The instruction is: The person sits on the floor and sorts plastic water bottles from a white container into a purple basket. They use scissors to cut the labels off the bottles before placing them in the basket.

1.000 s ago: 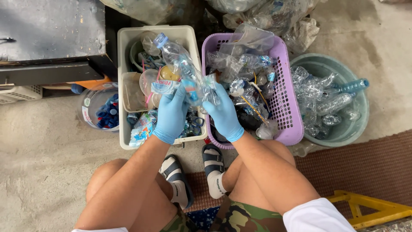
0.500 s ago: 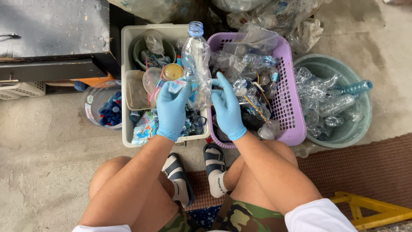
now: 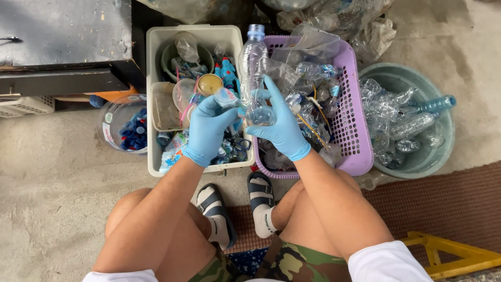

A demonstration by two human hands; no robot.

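step: label-stripping, judged | right hand [image 3: 279, 128] is clamping the base of clear bottle [image 3: 254, 68], held upright between white bin [image 3: 156, 78] and purple basket [image 3: 350, 125] | left hand [image 3: 209, 128] is pinching the peeled label [image 3: 228, 97] | next: pulling the label free needs a firm bottle grip

Both forearms bare, stretched forward from the body and angled inward so the hands meet near the middle. Both hands in blue gloves. Left hand [image 3: 209, 128] palm down, fingers curled, thumb and fingertips pinched together at its upper right. Right hand [image 3: 279, 122] just beside it, fingers wrapped in a grip, index finger [image 3: 270, 86] raised straight and pointing away from the body. Wrists roughly level, slightly bent. White sleeve edges show at both upper arms.
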